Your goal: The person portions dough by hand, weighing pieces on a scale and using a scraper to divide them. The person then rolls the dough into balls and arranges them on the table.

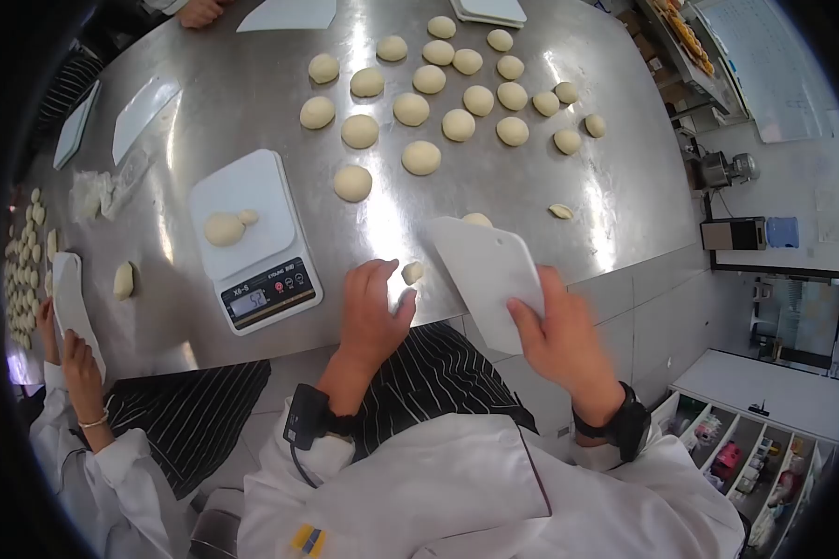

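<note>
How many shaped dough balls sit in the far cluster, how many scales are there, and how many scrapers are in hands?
Dough balls in the far cluster: 22
Scale: 1
Scrapers in hands: 2
Total: 25

The scraper hides most of one dough ball.

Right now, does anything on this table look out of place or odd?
Nothing spilled or damaged. One flat dough scrap lies alone on the table, apart from the rounded dough balls. The left hand rests by a small dough piece; the right hand holds a scraper.
</note>
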Available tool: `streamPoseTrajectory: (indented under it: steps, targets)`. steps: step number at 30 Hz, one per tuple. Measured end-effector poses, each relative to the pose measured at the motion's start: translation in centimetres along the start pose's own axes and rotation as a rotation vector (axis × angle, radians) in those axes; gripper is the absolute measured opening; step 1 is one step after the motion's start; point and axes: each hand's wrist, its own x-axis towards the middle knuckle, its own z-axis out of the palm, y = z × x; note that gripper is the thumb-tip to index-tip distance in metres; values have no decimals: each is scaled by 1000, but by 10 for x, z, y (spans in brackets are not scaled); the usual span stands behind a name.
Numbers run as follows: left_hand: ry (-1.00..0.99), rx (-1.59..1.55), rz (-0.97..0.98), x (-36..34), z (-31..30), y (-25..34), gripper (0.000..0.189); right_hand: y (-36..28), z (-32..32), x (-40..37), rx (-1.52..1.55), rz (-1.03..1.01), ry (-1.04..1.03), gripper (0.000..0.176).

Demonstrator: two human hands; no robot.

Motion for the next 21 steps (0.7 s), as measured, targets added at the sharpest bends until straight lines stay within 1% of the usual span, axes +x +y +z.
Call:
streamPoseTrajectory:
  steps: [1,2,4,5,6,8,9,11,14,16,21]
  targets:
    - [35,21,52,-1,1,0,51,-4,7,-1,-76,-2,-56,29]
    - [39,11,36,1,-1,1,51,-7,13,-3,-148,-7,-110,29]
    - [25,-31,39,11,-3,6,40,-14,21,-3,-170,1,-131,30]
    - [29,-26,26,13,1,6,40,-17,26,-2,-177,5,-141,31]
    - [46,-67,31,13,8,3,34,-18,30,1,-163,-7,-158,31]
    - [69,-119,48,12,12,-3,26,-21,39,5,-324,-3,-149,30]
    - [85,-139,65,13,12,-3,23,-21,43,8,-289,-22,-172,30]
    - [69,-118,50,12,11,-2,23,-19,45,8,-269,25,-158,29]
    - [50,-116,54,14,9,1,23,-23,45,11,-262,32,-176,29]
    - [10,-96,61,14,8,2,21,-28,45,12,-286,42,-185,29]
    - [-18,-97,56,12,10,1,23,-35,43,13,-340,73,-200,28]
